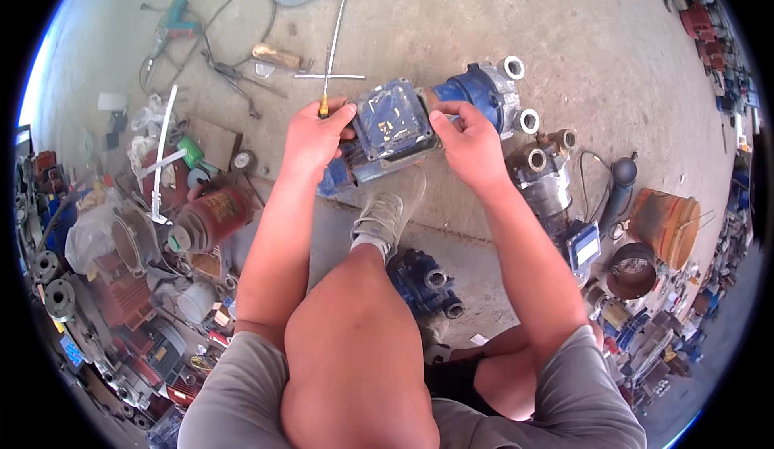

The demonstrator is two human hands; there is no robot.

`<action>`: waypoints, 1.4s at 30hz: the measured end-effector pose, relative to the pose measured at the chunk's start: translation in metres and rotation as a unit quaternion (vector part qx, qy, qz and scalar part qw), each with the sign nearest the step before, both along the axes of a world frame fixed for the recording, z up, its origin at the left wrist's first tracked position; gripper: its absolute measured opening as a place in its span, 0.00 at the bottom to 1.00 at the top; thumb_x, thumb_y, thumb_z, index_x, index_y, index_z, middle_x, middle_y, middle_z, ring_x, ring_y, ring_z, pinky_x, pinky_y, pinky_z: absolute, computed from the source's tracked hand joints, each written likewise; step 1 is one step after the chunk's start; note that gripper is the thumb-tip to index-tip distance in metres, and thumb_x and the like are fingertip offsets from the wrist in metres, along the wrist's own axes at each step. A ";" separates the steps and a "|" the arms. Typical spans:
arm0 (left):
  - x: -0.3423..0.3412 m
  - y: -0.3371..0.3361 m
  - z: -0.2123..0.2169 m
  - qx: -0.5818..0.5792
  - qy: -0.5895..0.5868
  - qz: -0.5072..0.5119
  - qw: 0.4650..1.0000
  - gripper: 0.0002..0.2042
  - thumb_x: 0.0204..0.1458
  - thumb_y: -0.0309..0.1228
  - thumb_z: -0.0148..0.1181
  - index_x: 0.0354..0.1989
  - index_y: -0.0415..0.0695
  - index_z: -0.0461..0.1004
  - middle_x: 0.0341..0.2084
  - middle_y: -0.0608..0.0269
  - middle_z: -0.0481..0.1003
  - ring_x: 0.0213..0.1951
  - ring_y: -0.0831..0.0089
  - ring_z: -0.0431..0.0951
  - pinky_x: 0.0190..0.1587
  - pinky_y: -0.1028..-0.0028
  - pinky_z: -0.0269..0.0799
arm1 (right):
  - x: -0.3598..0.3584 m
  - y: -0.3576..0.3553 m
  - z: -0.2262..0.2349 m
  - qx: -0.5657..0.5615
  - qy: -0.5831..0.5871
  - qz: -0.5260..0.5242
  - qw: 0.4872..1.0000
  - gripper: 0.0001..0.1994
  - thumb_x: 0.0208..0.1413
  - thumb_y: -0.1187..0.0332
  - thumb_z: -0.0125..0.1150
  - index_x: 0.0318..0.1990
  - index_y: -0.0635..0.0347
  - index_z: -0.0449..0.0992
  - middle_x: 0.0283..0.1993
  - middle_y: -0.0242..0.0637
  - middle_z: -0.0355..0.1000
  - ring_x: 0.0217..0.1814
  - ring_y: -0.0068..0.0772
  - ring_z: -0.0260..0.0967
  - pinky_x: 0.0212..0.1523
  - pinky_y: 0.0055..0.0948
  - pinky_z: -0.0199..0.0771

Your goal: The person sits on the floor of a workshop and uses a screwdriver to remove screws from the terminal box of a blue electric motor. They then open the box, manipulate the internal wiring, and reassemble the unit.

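A scuffed blue square cover (pixel 393 118) with bare patches of worn paint is tilted over an open blue metal housing (pixel 385 167). My left hand (pixel 313 139) is closed on the cover's left edge, thumb on top. A screwdriver (pixel 324 106) with a yellow and black handle shows at the same hand's fingers, shaft pointing away; it looks tucked in the grip. On the opposite edge, my right hand (pixel 466 136) pinches the cover between thumb and fingers. A dark gap separates cover and housing along the right side. Just beyond my right hand lies a blue motor-like body (pixel 476 90) with silver ring ports.
Far left lie a green power drill (pixel 176 22), a mallet (pixel 276 56) and metal rods (pixel 330 76). A red cylinder (pixel 214 217) and caliper (pixel 164 155) sit left. Grey pump body (pixel 544 181), angle grinder (pixel 621 187) and orange bucket (pixel 665 227) stand right. Another blue part (pixel 423 281) is beside my foot.
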State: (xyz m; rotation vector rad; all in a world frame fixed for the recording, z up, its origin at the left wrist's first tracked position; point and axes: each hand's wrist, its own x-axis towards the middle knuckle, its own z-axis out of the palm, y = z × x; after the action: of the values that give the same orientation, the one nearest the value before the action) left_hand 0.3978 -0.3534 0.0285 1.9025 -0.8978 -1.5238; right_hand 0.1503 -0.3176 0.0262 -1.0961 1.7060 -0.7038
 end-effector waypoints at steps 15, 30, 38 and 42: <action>-0.007 0.009 -0.007 -0.040 0.077 0.015 0.996 0.20 0.61 0.33 0.69 0.60 0.40 0.79 0.38 0.65 0.84 0.33 0.80 0.81 0.24 0.80 0.65 | 0.016 0.025 -0.030 0.001 -0.115 -0.141 0.983 0.11 0.64 0.66 0.68 0.46 0.64 0.81 0.26 0.19 0.67 0.28 0.12 0.59 0.31 0.22 0.64; -0.006 0.011 -0.015 -0.025 0.122 0.040 0.991 0.18 0.63 0.32 0.67 0.59 0.39 0.77 0.40 0.66 0.82 0.37 0.77 0.81 0.27 0.78 0.66 | 0.022 0.037 -0.025 -0.051 -0.118 -0.129 0.983 0.12 0.63 0.69 0.67 0.51 0.62 0.83 0.25 0.16 0.59 0.28 0.11 0.53 0.30 0.19 0.57; -0.004 0.016 0.002 -0.035 0.114 0.058 0.991 0.20 0.63 0.32 0.66 0.60 0.37 0.76 0.41 0.66 0.81 0.35 0.77 0.79 0.27 0.78 0.66 | 0.025 0.037 -0.025 -0.004 -0.256 -0.178 0.950 0.11 0.62 0.72 0.67 0.50 0.63 0.83 0.28 0.15 0.63 0.27 0.09 0.53 0.28 0.18 0.54; 0.002 0.036 0.014 -0.076 0.117 0.035 0.990 0.17 0.61 0.28 0.66 0.57 0.35 0.77 0.40 0.64 0.80 0.30 0.78 0.76 0.25 0.79 0.67 | 0.017 0.047 -0.010 0.059 -0.357 -0.205 0.909 0.09 0.62 0.74 0.66 0.49 0.62 0.82 0.30 0.18 0.68 0.25 0.09 0.55 0.25 0.18 0.53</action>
State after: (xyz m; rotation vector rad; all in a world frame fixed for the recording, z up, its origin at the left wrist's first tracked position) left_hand 0.3997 -0.3170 0.0427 1.5938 -0.8087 -1.5517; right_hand 0.1676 -0.2706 0.0159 -0.3036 1.3027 -1.0870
